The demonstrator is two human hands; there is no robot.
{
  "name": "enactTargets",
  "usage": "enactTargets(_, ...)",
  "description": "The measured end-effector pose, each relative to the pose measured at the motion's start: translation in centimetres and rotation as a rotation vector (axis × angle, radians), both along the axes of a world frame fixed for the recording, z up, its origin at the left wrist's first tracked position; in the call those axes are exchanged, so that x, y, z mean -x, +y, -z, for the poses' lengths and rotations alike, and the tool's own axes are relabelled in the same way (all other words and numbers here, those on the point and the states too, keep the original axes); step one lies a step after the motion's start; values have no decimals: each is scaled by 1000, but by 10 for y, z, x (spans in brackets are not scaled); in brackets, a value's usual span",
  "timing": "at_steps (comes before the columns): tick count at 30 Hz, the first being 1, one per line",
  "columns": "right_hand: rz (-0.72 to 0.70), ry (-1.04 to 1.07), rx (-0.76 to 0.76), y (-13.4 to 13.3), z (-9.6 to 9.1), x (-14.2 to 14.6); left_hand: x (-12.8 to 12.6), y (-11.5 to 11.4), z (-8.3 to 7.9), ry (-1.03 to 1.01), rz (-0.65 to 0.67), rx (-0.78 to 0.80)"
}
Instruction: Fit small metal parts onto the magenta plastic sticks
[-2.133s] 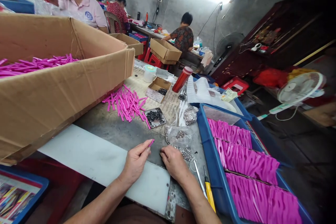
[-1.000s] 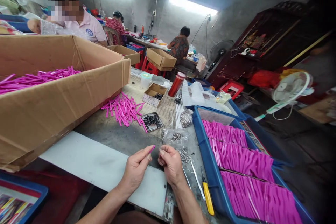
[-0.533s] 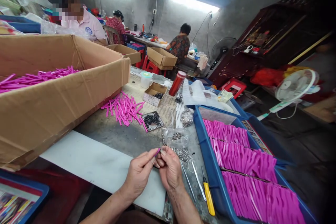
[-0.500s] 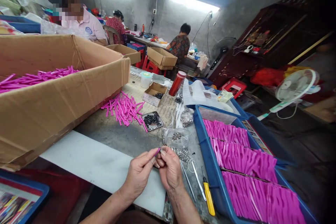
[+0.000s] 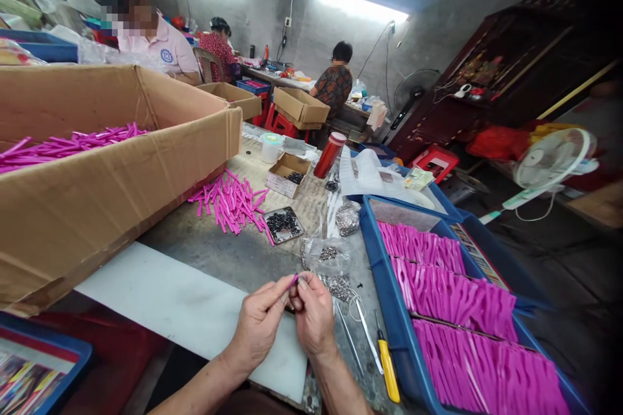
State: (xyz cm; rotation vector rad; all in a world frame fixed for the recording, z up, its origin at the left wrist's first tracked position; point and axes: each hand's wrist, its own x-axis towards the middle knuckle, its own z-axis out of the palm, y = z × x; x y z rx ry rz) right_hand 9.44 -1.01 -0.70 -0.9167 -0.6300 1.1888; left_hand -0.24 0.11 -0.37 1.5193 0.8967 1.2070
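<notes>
My left hand (image 5: 257, 324) pinches a thin pink plastic stick (image 5: 293, 281) whose tip pokes out above the fingers. My right hand (image 5: 314, 312) is closed and pressed against the left at the stick's tip; what its fingers hold is too small to make out. Both hands hover over a white board (image 5: 185, 308) at the table's near edge. Just beyond them lie small bags of metal parts (image 5: 328, 253) and a tin of dark metal pieces (image 5: 283, 224). A loose pile of pink sticks (image 5: 231, 200) lies further back.
A big cardboard box (image 5: 107, 188) with pink sticks fills the left. A blue tray (image 5: 389, 285) of stacked pink pieces sits right, with a yellow-handled screwdriver (image 5: 388, 369) and tweezers beside it. A red flask (image 5: 329, 155), small carton and cup stand behind. Other people work at far tables.
My right hand came in from beside the bags to meet my left hand at the stick's tip. Since half a second ago the hands have stayed joined, barely shifting.
</notes>
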Motion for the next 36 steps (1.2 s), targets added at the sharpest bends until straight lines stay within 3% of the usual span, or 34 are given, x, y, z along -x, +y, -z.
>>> enactTargets(8, 19, -188, -44, 0, 7, -5, 1, 1, -4, -27, -7, 11)
enactTargets(23, 9, -318, -53, 0, -3, -8, -1, 1, -4, -16, -33, -13)
enactTargets(36, -66, -24, -25, 3, -5, -2, -1, 0, -2, -16, -30, -12)
